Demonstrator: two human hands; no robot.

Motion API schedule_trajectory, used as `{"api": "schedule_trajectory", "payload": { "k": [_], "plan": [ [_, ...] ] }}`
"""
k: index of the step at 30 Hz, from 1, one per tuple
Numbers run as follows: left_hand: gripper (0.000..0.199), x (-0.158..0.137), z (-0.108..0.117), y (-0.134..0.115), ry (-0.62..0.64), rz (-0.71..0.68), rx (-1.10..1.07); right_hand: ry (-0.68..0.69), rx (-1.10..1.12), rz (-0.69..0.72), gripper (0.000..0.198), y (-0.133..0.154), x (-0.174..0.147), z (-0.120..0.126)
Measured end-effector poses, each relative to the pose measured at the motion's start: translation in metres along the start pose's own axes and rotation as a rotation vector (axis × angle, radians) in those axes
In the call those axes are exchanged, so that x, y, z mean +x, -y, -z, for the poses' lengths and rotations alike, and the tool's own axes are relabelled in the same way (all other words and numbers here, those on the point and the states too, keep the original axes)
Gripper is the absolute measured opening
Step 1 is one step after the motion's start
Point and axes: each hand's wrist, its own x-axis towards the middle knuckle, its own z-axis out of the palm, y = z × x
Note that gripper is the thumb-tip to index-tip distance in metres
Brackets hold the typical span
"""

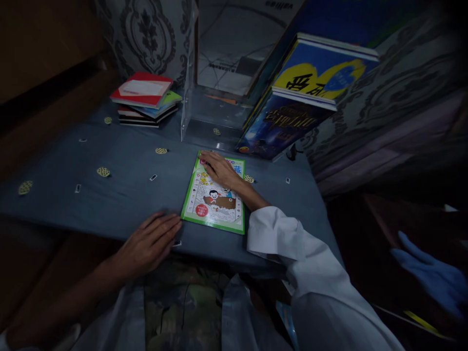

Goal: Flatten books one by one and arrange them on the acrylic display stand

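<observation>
Just beyond the green-edged book (219, 201): clear bookrack (204, 127), small book pile (144, 100).

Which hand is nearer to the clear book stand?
Right. The right hand lies on the green-bordered book, in front of the clear book stand; the left hand is farther away, at the near edge of the table.

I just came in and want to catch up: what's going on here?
Someone's right hand lies over the upper part of a green-bordered book, which lies flat on the table. The left hand is at the near edge, its fingertips by the book's lower-left corner; whether they touch it is hard to tell. Beyond, larger books stand in a clear rack, with a stack of books to its left.
</observation>
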Motion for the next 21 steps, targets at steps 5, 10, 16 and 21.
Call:
{"api": "schedule_trajectory", "payload": {
  "k": [5,10,16,21],
  "plan": [
    [0.054,-0.001,-0.007,0.003,0.019,0.007,0.005,0.001,-0.019,-0.005,0.042,0.003,0.000,0.000],
    [0.046,0.002,-0.007,0.002,0.019,-0.004,0.029,-0.003,-0.056,0.003,0.040,0.007,0.001,0.001],
    [0.035,0.013,-0.012,-0.002,-0.010,0.053,0.110,-0.011,-0.061,0.040,0.037,0.023,-0.005,0.003],
    [0.035,0.022,-0.013,-0.004,-0.011,0.097,0.113,0.075,0.062,0.246,0.034,0.073,-0.034,0.001]
  ]
}}
